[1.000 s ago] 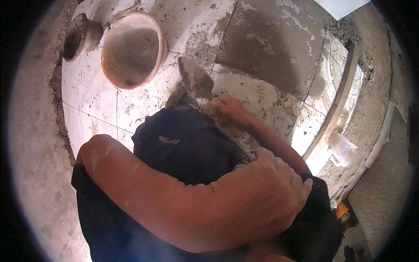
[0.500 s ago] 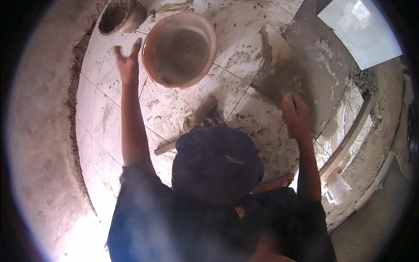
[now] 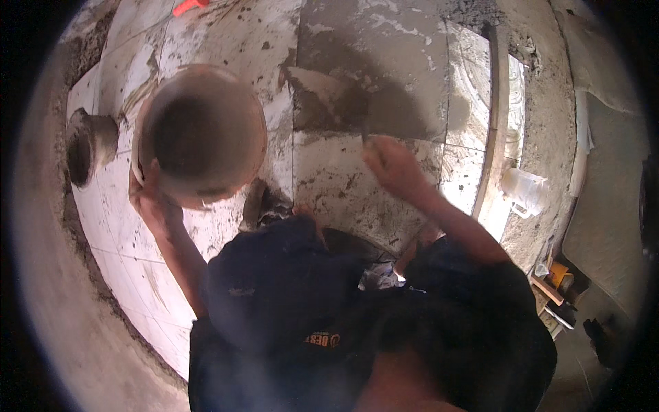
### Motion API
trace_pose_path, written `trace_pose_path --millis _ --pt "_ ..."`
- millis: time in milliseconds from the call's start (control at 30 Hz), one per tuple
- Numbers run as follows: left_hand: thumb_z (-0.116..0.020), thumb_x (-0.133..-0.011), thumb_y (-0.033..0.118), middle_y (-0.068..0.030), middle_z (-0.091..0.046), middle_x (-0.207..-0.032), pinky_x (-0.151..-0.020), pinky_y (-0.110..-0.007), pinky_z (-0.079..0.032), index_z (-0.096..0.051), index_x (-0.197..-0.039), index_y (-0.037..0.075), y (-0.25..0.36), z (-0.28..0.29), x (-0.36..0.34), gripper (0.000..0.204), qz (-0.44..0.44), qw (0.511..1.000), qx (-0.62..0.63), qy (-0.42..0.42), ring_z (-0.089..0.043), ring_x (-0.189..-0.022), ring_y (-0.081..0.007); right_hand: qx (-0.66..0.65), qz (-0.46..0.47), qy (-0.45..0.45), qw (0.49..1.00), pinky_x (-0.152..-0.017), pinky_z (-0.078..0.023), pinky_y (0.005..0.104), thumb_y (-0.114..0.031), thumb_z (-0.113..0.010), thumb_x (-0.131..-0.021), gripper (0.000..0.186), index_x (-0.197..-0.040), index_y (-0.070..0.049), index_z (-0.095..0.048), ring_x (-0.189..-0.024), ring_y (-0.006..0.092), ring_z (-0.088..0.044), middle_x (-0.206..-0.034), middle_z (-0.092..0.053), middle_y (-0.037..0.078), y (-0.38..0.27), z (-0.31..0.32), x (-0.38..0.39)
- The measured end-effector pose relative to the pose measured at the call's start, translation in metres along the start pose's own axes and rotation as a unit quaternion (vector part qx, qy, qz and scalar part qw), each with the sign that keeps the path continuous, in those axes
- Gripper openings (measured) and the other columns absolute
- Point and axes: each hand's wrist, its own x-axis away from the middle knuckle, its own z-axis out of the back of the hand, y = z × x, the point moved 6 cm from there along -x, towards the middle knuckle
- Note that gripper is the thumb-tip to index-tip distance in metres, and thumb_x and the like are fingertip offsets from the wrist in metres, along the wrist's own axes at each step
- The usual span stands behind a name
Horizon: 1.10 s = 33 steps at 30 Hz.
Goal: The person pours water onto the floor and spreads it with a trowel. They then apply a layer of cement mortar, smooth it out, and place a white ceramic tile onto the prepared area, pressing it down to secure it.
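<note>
My left hand (image 3: 156, 202) grips the near-left rim of a round clay-coloured basin (image 3: 259, 130), thumb over the edge and fingers outside. The basin's inside is dark and shadowed; whether its base is off the floor I cannot tell. My right hand (image 3: 391, 165) is closed round the handle of what looks like a trowel (image 3: 364, 137). Its blade is hard to make out against a spread of wet grey mortar (image 3: 405, 55) on the floor ahead. A pale wedge-shaped patch (image 3: 319, 86) lies at the mortar's left edge.
A mortar-crusted bucket (image 3: 89, 147) lies on its side at the left. Smeared white tiles (image 3: 130, 275) cover the floor. On the right are a long wooden batten (image 3: 495, 117), a translucent plastic jug (image 3: 525, 189) and a cluster of tools (image 3: 559, 285). Something red (image 3: 189, 7) lies at the top.
My left hand has gone from open beside the basin to gripping its rim. The view has swung right, so the mortar now lies nearer the middle; the white sheet-like tile has left it.
</note>
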Motion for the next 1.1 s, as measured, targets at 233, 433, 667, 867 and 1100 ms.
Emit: trace_pose_path --millis 233,433,667,867,1100 --pt "-0.064 -0.086 0.005 -0.0177 -0.066 -0.115 -0.092 -0.038 -0.052 -0.059 -0.122 -0.008 0.000 -0.048 0.030 0.038 0.030 0.999 -0.006 0.038 -0.064 -0.103 -0.0279 0.106 0.079 -0.180 0.975 -0.064 -0.054 0.0423 -0.015 -0.059 -0.087 0.027 -0.109 0.000 -0.056 -0.080 0.0309 -0.065 -0.092 -0.059 0.015 -0.094 -0.033 -0.045" --pt "-0.063 -0.087 0.004 -0.0172 -0.066 -0.114 -0.092 -0.037 -0.050 -0.059 -0.122 -0.008 -0.023 -0.081 0.036 0.036 0.042 0.999 0.003 -0.002 -0.064 -0.102 -0.0264 0.203 0.131 -0.183 0.953 -0.062 -0.055 0.0383 -0.010 -0.062 -0.079 0.022 -0.097 0.000 -0.060 -0.078 0.0271 -0.066 -0.089 -0.060 0.014 -0.101 -0.078 -0.055" --pt "-0.058 -0.086 -0.006 -0.0167 -0.052 -0.141 -0.103 -0.030 -0.040 -0.049 -0.139 -0.005 -0.028 -0.106 0.048 0.053 0.025 0.996 -0.085 -0.002 -0.052 -0.124 -0.0192 0.340 0.165 -0.138 0.915 -0.055 -0.053 0.0344 -0.011 -0.065 -0.075 0.020 -0.092 -0.002 -0.062 -0.075 0.0224 -0.065 -0.086 -0.059 0.011 -0.096 -0.040 -0.073" --pt "-0.057 -0.087 -0.007 -0.0161 -0.051 -0.142 -0.104 -0.031 -0.040 -0.048 -0.140 -0.004 -0.031 -0.109 0.047 0.054 0.009 0.994 -0.108 -0.030 -0.052 -0.124 -0.0187 0.303 0.120 -0.212 0.921 -0.054 -0.054 0.0330 -0.010 -0.066 -0.075 0.022 -0.094 0.000 -0.063 -0.070 0.0235 -0.064 -0.083 -0.058 0.010 -0.093 -0.064 -0.057" --pt "-0.056 -0.086 -0.009 -0.0134 -0.055 -0.138 -0.103 -0.030 -0.042 -0.049 -0.140 -0.003 -0.026 -0.111 0.051 0.054 0.047 0.998 -0.032 -0.032 -0.055 -0.121 -0.0174 0.169 0.068 -0.364 0.913 -0.062 -0.057 0.0392 -0.008 -0.062 -0.079 0.014 -0.088 0.002 -0.067 -0.079 0.0318 -0.070 -0.087 -0.066 0.019 -0.112 -0.061 -0.039"
